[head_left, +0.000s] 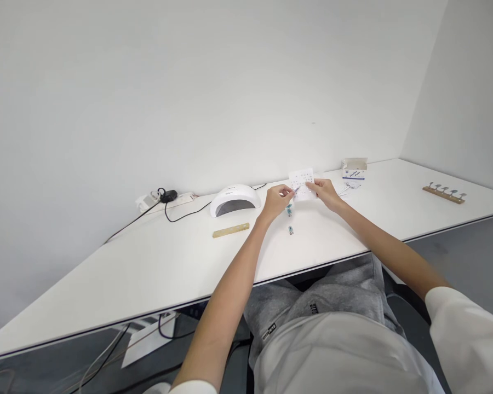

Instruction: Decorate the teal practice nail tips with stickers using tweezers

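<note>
My right hand [325, 192] pinches the right side of a white sticker sheet [301, 178] covered with rows of small dark marks, thumb on its face. At the sheet's lower left, my left hand [277, 201] has thumb and forefinger pinched together on something small and bluish, too tiny to make out. Just below that hand lies a small teal and silver piece [288, 209]. A second such piece [291, 230] rests nearer the table's front edge.
Left of my hands stand a white nail lamp [240, 191] and a yellowish flat strip [230, 230]. A power strip [184, 200] with cables lies farther left. Behind my right hand are an open small box [354, 171] and white scraps [345, 190]. A wooden holder [443, 195] bears several nail tips.
</note>
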`<action>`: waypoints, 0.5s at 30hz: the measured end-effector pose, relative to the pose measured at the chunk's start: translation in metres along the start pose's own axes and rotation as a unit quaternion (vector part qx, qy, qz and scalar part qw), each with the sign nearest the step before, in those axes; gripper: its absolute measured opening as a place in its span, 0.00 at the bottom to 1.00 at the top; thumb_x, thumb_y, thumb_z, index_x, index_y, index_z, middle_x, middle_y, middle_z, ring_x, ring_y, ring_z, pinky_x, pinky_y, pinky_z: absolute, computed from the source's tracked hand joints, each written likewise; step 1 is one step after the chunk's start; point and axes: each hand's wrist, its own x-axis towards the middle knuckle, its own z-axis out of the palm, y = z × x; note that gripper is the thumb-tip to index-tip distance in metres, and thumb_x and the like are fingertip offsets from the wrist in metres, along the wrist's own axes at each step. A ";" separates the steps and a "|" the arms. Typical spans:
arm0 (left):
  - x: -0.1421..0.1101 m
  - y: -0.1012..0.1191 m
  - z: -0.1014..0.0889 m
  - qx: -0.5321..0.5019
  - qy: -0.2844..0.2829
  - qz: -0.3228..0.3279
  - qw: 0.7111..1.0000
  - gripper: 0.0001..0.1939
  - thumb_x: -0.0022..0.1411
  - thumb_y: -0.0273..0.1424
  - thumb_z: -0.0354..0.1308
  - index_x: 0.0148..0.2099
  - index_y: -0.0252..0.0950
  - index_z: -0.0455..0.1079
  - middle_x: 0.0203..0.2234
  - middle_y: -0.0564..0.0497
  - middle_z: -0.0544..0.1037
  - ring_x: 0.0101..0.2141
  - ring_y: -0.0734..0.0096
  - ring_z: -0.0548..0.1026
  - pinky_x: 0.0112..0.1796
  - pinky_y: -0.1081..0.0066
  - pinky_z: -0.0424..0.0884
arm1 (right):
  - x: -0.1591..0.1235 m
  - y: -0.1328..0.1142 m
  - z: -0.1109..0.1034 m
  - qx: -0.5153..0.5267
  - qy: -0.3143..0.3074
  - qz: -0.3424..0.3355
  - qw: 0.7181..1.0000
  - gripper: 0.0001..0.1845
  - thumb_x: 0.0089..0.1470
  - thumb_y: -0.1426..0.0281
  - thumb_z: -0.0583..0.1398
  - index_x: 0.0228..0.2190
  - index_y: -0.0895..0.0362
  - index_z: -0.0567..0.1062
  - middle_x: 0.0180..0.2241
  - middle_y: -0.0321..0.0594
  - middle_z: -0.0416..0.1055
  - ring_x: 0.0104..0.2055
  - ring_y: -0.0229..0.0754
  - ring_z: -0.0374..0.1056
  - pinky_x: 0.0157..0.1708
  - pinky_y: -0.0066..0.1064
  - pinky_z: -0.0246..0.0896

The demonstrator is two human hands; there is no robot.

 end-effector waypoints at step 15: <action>0.001 -0.006 0.002 0.001 0.008 0.005 1.000 0.09 0.51 0.35 0.62 0.27 0.35 0.70 0.18 0.55 0.68 0.21 0.76 0.66 0.27 0.72 0.65 | -0.007 -0.008 0.003 -0.024 -0.003 -0.022 0.999 0.21 0.44 0.53 0.64 0.21 0.60 0.72 0.19 0.35 0.64 0.22 0.34 0.55 0.22 0.28 0.48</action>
